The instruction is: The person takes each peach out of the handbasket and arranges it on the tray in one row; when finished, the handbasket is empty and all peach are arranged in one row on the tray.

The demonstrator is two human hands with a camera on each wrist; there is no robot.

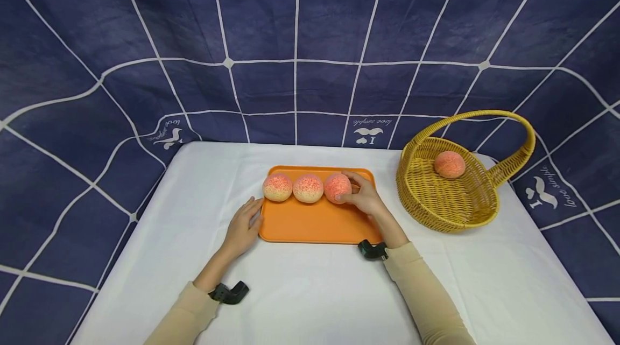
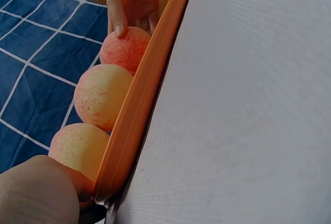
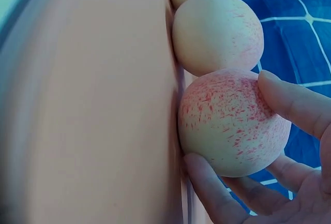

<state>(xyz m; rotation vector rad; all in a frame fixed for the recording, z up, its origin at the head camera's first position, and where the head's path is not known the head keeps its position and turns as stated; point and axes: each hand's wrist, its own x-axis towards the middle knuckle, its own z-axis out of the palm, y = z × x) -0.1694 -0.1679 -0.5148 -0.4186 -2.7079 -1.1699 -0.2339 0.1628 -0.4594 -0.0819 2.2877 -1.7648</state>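
Note:
Three pink-and-cream peaches sit in a row along the back of an orange tray (image 1: 315,224). With curled fingers and thumb, my right hand (image 1: 365,198) holds the rightmost peach (image 3: 232,125), which rests on the tray in the right wrist view. The middle peach (image 1: 308,189) lies close beside it, and the left peach (image 1: 277,188) follows at the tray's back left. At the tray's left edge, my left hand (image 1: 240,229) rests with fingers extended, close to the left peach. Only part of that hand (image 2: 39,193) shows in the left wrist view.
A yellow wicker basket (image 1: 409,202) with a tall arched handle stands to the right of the tray. Inside it lies another peach (image 1: 449,164). The table has a white cloth (image 1: 310,291), and a dark blue gridded curtain (image 1: 329,86) hangs behind and beside it.

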